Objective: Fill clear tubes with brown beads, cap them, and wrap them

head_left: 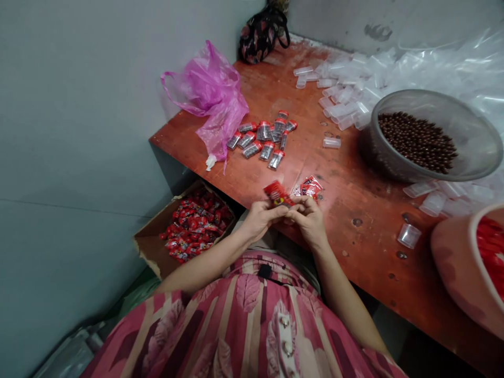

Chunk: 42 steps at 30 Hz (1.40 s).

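Note:
Both hands meet at the table's near edge around a red printed wrapper point(276, 192) with a yellow spot. My left hand point(258, 219) pinches its lower left side between thumb and fingers. Closed on its lower right end is my right hand point(310, 220). Whether a tub sits inside the wrapper I cannot tell. Just behind the right hand lie several flat red wrappers point(311, 187). Farther back, a group of filled clear tubs with red caps point(266, 151) rests on the table. Below the left hand, a cardboard box point(147, 252) holds many red-wrapped pieces point(197, 223).
On the red-brown table point(346, 252) stand a grey bowl point(472, 142) of dark brown balls and a pink tub point(452, 252) of red caps. Clear empty tubs point(344, 107) are heaped at the back. A pink plastic bag point(214, 86) hangs over the left edge, near a dark handbag point(262, 34).

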### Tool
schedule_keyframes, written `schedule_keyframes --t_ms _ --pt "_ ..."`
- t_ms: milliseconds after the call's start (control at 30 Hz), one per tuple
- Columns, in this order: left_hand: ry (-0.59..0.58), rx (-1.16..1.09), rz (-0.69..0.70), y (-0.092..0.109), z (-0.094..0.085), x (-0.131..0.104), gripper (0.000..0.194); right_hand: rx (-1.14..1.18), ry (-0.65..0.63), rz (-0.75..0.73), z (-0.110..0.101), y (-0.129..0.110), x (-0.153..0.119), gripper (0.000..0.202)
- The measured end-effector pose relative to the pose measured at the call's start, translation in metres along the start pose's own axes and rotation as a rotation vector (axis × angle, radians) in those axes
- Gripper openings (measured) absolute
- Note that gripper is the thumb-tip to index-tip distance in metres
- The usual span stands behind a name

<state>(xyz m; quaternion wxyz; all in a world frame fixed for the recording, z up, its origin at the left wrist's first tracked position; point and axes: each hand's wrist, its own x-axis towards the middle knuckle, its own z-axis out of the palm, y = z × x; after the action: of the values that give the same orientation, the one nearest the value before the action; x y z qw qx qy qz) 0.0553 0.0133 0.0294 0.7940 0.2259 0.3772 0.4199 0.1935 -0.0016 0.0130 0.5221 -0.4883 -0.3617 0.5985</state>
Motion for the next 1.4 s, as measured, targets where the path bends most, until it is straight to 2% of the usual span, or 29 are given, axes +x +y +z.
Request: schedule_keyframes --t_ms 67,100,167,233,300,367,400,467,567,700,900,1000,1067,1100,1167,1233,1300,1400 --pt "0.178 -0.094 0.175 0.004 -0.019 -0.02 0.036 -0.017 -0.051 0.025 0.0 -0.005 0.001 0.036" --pt "0.272 -0.153 0.262 0.006 -0.03 -0.029 0.041 -0.037 -0.037 0.019 -0.003 -0.007 0.001 0.034" --pt "0.433 -0.195 0.36 0.006 -0.049 -0.044 0.059 -0.09 0.066 -0.033 -0.014 -0.011 0.003 0.027" --pt "0.494 -0.093 0.361 0.005 -0.057 -0.048 0.063 -0.132 0.193 -0.097 -0.028 -0.015 0.005 0.022" --pt "0.423 0.175 0.351 0.001 -0.05 -0.04 0.054 -0.147 0.283 -0.13 -0.042 -0.018 0.006 0.022" --pt "0.256 0.566 0.421 -0.002 -0.031 -0.019 0.046 -0.149 0.337 -0.133 -0.052 -0.02 0.006 0.023" --pt "0.14 0.77 0.47 -0.003 -0.019 -0.005 0.046 -0.15 0.353 -0.13 -0.054 -0.021 0.004 0.024" --pt "-0.014 1.106 0.582 -0.008 0.005 0.026 0.048 -0.149 0.376 -0.127 -0.056 -0.021 0.0 0.023" --pt "-0.062 1.504 0.616 -0.02 0.027 0.067 0.049 -0.16 0.387 -0.122 -0.056 -0.02 -0.007 0.021" --pt "-0.073 1.701 0.615 -0.033 0.028 0.093 0.034 -0.21 0.376 -0.104 -0.062 -0.018 -0.007 0.022" --pt "-0.122 1.599 0.689 -0.032 0.022 0.088 0.026 -0.384 0.455 -0.19 -0.075 -0.013 0.018 0.029" --pt "-0.144 1.434 0.705 -0.029 0.024 0.078 0.026 -0.305 0.372 -0.149 -0.073 -0.014 0.031 0.038" --pt "-0.116 1.238 0.68 -0.025 0.023 0.07 0.031 -0.208 0.319 -0.118 -0.067 -0.017 0.037 0.04" --pt "-0.084 1.112 0.639 -0.023 0.022 0.066 0.037 -0.178 0.304 -0.113 -0.064 -0.02 0.039 0.04" --pt "-0.034 0.849 0.468 -0.016 0.018 0.06 0.049 -0.154 0.273 -0.101 -0.056 -0.027 0.044 0.042" --pt "-0.045 0.634 0.234 -0.009 0.01 0.056 0.049 -0.164 0.2 -0.06 -0.046 -0.033 0.049 0.042" --pt "-0.067 0.473 0.059 -0.004 0.001 0.055 0.043 -0.197 0.106 -0.015 -0.035 -0.037 0.057 0.041" --pt "-0.002 0.274 -0.017 0.002 -0.01 0.054 0.039 -0.233 0.003 0.022 -0.017 -0.038 0.072 0.04"
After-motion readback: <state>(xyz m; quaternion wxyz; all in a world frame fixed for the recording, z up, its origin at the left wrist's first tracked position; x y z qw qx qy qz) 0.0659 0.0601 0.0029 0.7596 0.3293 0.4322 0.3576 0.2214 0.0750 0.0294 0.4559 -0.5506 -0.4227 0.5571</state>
